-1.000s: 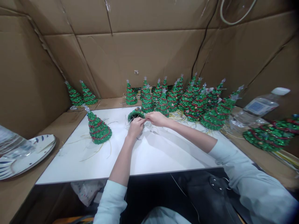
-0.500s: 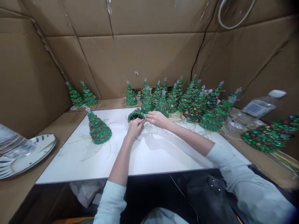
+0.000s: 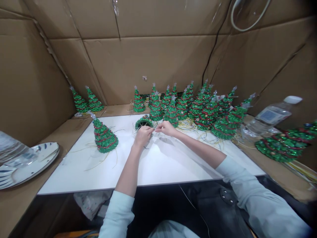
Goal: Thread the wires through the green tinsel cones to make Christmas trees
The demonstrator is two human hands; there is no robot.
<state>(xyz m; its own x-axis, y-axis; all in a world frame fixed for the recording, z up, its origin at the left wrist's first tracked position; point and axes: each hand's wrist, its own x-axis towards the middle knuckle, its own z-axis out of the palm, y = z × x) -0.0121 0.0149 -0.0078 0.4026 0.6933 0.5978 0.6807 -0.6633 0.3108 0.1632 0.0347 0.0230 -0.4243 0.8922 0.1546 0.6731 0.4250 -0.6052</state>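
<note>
Your left grip (image 3: 143, 136) is closing on the rim of the tipped beaded tree (image 3: 144, 122). Your right grip (image 3: 166, 128) is narrowing to a pinch on a fine wire (image 3: 156, 130), easing slightly rightward.

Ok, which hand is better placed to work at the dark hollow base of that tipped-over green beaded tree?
Probably the left hand: it sits just below the dark hollow base of the small green beaded tree. The right hand lies further to the side, its fingertips pointing toward the left hand.
</note>
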